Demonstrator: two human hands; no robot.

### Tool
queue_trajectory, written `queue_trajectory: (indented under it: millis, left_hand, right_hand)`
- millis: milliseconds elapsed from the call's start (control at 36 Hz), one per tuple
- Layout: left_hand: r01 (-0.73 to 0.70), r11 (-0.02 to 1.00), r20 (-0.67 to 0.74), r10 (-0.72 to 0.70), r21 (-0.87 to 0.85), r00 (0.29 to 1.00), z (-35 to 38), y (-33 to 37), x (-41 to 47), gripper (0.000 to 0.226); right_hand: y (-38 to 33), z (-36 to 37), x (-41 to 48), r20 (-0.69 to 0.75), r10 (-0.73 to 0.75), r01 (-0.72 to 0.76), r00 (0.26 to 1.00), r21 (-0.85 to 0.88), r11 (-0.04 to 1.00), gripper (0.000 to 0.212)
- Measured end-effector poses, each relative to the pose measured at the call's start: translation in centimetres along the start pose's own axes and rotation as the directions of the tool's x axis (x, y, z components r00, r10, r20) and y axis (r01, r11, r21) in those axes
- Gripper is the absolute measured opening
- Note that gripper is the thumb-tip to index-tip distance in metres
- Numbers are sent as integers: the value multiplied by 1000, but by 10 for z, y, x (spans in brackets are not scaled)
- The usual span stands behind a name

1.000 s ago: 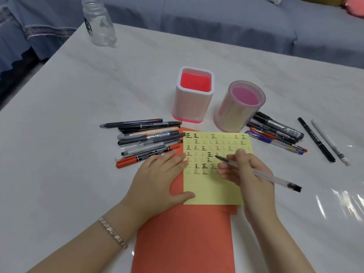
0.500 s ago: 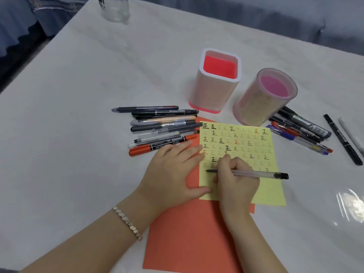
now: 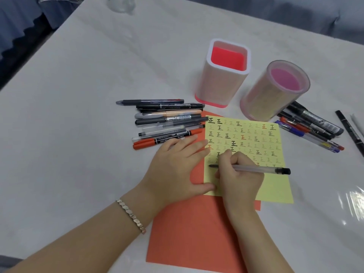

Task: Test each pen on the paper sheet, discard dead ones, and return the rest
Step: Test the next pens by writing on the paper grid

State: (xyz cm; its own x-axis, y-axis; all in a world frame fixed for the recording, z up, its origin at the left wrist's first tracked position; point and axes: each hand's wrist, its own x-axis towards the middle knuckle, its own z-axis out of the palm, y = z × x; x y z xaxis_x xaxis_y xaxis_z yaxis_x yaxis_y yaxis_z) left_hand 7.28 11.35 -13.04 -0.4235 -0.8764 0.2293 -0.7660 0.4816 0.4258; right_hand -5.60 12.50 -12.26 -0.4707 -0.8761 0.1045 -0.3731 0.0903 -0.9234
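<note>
- Gripping the clear pen [image 3: 256, 170] near its writing end, the right hand [image 3: 239, 174] has its thumb and fingers curled round the barrel in a closed writing hold.
- The pen's long axis runs almost level across the view. Its tip pokes out just left of the grip, and its black end cap sticks out well to the right.
- The yellow paper sheet [image 3: 275, 188] lies directly under the grip. The tip is at or just above its surface, and contact cannot be told.
- The unmarked part of the sheet begins right at the tip, on the near side of the rows of marks. The test stroke will probably need only finger travel, not a reach.
- The left hand [image 3: 175, 168] lies flat just left of the grip, fingers straight and holding nothing. Its thumb and fingertips press on the sheet's left edge and on the orange sheet [image 3: 189, 239] beneath.
- One group of pens [image 3: 169, 120] lies beyond the left hand, up and left of the grip. A second group [image 3: 309, 125] lies well to the right and beyond, past the cap end.
- The square holder [image 3: 216, 85] and the round holder [image 3: 264, 103] stand past the sheet's far edge. The right hand is the nearer one to the round holder.
- Which group is tested and which is waiting cannot be told.
</note>
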Motion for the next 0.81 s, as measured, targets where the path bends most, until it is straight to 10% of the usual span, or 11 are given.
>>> queue_trajectory:
  millis: [806]
  left_hand:
    - [14,1000,27,-14,5,1000,-1,1,0,73]
  right_hand:
    - [2,-1,0,-40,15,-14,999,14,1000,36]
